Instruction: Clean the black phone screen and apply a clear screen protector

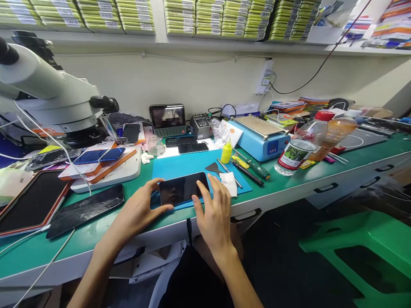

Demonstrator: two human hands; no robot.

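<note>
A green workbench [282,188] carries a blue mat [192,164] near its front edge, and on it a dark smartphone [180,188] lies flat. The left hand [141,209] pinches the phone's left end between thumb and fingers; the right hand [213,211] rests spread fingertips on its right end, gripping nothing.
</note>
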